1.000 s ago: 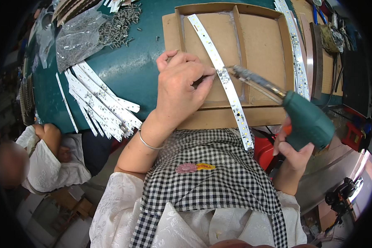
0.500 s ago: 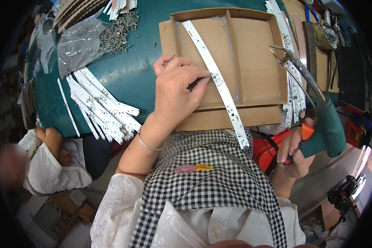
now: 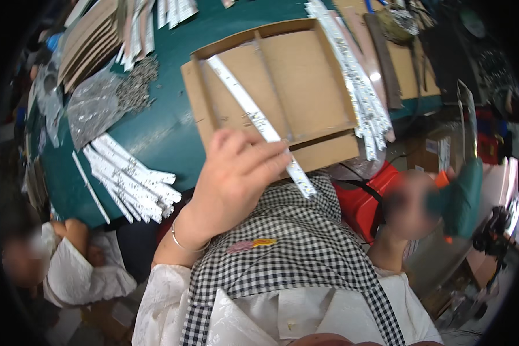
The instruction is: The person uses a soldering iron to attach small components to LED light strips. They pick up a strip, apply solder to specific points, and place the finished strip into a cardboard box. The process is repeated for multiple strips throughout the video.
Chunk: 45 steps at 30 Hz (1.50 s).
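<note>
A long white LED strip board (image 3: 245,104) lies slantwise over the shallow cardboard tray (image 3: 305,86), its near end sticking out past the tray's front edge. My left hand (image 3: 230,179) grips this strip near that end, fingers on top and thumb hidden beneath. Off to the right of the tray, my right hand (image 3: 412,205), smeared by motion, is wrapped round the handle of a green soldering gun (image 3: 464,199) with an orange trigger. The gun's thin metal tip points upward, apart from the strip.
Finished-looking LED strips (image 3: 354,86) are stacked along the tray's right side. More white strips (image 3: 130,179) fan out on the green table (image 3: 161,130) at left. Beyond them lie a clear plastic bag (image 3: 95,106) and small metal parts (image 3: 138,83). Another person (image 3: 86,259) sits at left.
My left hand has moved down along the strip, from beside its middle to its near end. The soldering gun has swung right, away from the tray. The whole view has shifted.
</note>
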### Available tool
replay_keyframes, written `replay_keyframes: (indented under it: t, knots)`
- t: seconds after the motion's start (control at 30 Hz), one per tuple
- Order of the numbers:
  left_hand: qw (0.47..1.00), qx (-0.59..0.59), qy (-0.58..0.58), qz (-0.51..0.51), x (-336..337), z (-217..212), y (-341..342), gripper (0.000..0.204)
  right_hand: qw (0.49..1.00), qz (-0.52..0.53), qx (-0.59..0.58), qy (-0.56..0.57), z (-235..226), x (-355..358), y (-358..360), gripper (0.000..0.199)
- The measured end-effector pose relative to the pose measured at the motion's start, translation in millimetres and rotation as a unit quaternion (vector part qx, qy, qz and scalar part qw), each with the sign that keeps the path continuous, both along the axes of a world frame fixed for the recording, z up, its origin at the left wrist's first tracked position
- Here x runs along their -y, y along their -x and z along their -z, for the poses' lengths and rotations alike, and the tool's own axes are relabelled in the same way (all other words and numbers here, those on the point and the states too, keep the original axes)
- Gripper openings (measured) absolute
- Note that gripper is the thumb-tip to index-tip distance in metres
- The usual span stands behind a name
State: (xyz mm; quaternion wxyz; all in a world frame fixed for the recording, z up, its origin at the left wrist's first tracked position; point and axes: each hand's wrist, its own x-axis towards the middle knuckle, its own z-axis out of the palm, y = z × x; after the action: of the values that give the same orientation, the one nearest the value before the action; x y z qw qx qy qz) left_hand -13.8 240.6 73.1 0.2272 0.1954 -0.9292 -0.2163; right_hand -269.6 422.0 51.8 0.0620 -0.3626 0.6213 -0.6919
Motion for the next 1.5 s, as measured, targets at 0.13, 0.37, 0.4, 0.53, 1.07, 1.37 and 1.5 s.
replay_keyframes:
  t: [0.13, 0.37, 0.4, 0.53, 1.07, 1.37, 1.5]
  knots:
    - [0.993, 0.045, -0.011, 0.113, -2.3, 2.3, 23.8, 0.034, 0.973, 0.072, -0.192, -0.107, 35.7, 7.8, 45.2, 0.044]
    - [0.978, 0.088, 0.042, 0.183, 7.8, -3.7, 23.6, 0.034, 0.930, 0.007, -0.290, -0.224, 31.3, 58.9, 57.9, 0.065]
    - [0.980, 0.081, 0.051, 0.176, 5.7, -3.0, 22.2, 0.032, 0.912, 0.007, -0.337, -0.232, 25.1, 71.8, 52.4, 0.067]
    - [0.978, 0.066, 0.090, 0.178, 4.5, -10.4, 7.8, 0.030, 0.884, -0.021, -0.373, -0.280, 26.1, 97.4, 49.1, 0.066]
    - [0.970, 0.223, 0.046, -0.085, -0.4, -51.2, -146.8, 0.024, 0.975, -0.123, -0.083, -0.165, 59.6, 76.0, 110.2, 0.045]
    - [0.966, 0.215, 0.012, -0.144, 16.1, -16.8, -188.6, 0.020, 0.970, -0.226, 0.019, -0.087, -21.2, 22.0, 43.7, 0.075]
    - [0.963, 0.228, -0.017, -0.144, 12.6, -15.5, -192.1, 0.023, 0.959, -0.259, 0.058, -0.094, -17.8, 27.2, -3.7, 0.076]
